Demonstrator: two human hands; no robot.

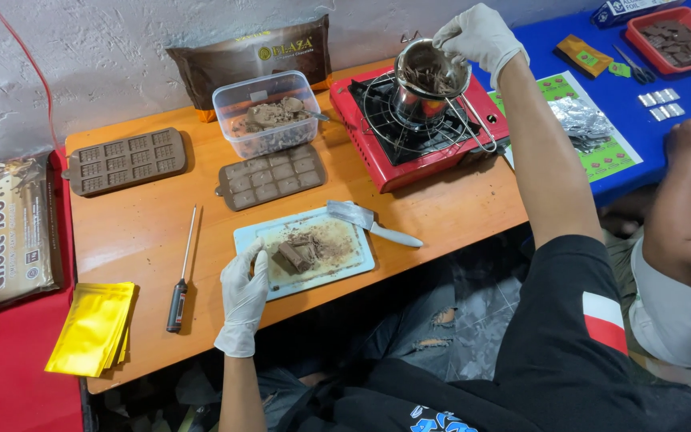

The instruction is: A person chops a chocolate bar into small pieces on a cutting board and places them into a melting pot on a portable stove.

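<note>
Both my hands wear white gloves. My left hand (244, 294) rests on the near left edge of a white cutting board (251, 236), fingers loosely curled, holding nothing. A chunk of chocolate (292, 254) and shavings lie on the board, with a cleaver (368, 222) at its right edge. My right hand (479, 35) reaches over a steel pot (424, 78) that stands on a red portable gas stove (369, 154). Its fingers are bunched above the chocolate pieces inside the pot.
Two brown chocolate moulds (125, 160) (272, 176), a plastic tub of chocolate chunks (269, 114), a probe thermometer (180, 280), gold pouches (93, 326) and chocolate bags lie on the wooden table. Another person's arm (677, 204) rests by the blue table with foil and a red tray (676, 36).
</note>
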